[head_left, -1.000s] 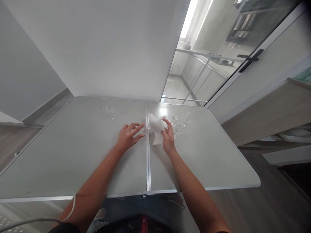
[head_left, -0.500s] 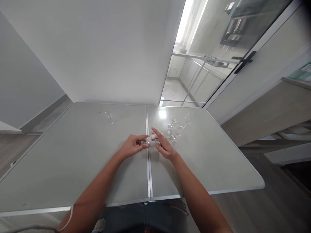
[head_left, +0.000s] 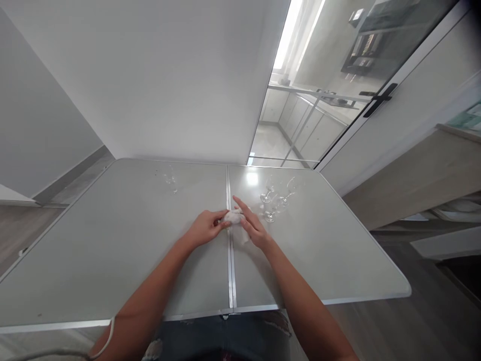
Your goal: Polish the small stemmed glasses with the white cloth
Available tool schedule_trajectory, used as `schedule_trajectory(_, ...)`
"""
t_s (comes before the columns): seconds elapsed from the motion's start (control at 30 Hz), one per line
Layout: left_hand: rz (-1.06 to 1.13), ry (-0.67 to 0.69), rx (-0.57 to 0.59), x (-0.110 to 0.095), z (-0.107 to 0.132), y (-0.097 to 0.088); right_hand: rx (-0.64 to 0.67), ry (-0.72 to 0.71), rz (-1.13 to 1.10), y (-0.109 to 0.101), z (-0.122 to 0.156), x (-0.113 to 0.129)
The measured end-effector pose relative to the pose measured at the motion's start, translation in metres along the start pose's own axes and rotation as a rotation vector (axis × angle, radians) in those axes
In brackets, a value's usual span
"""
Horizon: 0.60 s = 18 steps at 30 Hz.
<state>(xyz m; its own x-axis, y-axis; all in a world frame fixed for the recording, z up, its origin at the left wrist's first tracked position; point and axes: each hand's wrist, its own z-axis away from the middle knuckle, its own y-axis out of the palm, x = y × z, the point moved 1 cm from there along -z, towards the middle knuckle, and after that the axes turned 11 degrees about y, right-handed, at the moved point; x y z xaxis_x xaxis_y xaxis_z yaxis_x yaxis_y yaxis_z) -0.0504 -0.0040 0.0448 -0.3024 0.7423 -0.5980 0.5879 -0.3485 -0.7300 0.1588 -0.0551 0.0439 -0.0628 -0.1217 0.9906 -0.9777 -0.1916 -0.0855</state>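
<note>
The fingers (head_left: 222, 213) of our left hand (head_left: 205, 226) are clamped, thumb below, on a crumpled white cloth (head_left: 234, 217). On our right hand (head_left: 257, 231) the fingers are spread, the forefinger pointing to the far left; they touch the cloth's right side, but we cannot tell whether they grip it. The cloth sits between our two hands, over the metal seam (head_left: 231, 276) that splits the counter (head_left: 319, 255), with a loose end drooping to the near right. Whatever lies inside its folds is hidden from us.

Just beside our right hand, to the right, three clear glasses (head_left: 269, 216) stand upright in a close group, feet on the counter. Well apart, at the far left, we see a fourth glass (head_left: 171, 181), faint against the pale top.

Past the far edge rises a white wall (head_left: 169, 75), and to its right a glass door (head_left: 296, 120) with a black handle (head_left: 380, 100). Nearest us, a white cable (head_left: 110, 331) runs by our left forearm, and our torn jeans (head_left: 221, 336) show below the near edge.
</note>
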Motion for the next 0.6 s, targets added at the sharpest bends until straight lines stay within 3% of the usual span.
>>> schedule_trajectory(0.1, 0.312, -0.03, 0.166, -0.008, 0.0, -0.008, 0.077, -0.104, 0.099, -0.001, 0.005, -0.001)
schedule_trajectory(0.17, 0.217, -0.041, 0.073, -0.007, 0.001, -0.008, 0.048, -0.062, 0.054, 0.001, 0.005, 0.001)
schedule_trajectory(0.27, -0.185, 0.041, -0.166, 0.001, 0.001, -0.001, -0.051, 0.109, -0.204, 0.005, 0.001, 0.003)
schedule_trajectory(0.4, -0.51, 0.218, -0.262, 0.007, 0.0, 0.009, -0.095, 0.239, -0.486, 0.004, -0.003, 0.005)
schedule_trajectory(0.5, -0.529, 0.2, -0.3, 0.005, 0.001, 0.01, -0.01, 0.205, -0.385, -0.001, -0.001, 0.002)
schedule_trajectory(0.6, -0.41, 0.081, -0.284, 0.0, 0.003, 0.009, 0.074, 0.111, -0.116, -0.007, -0.001, -0.005)
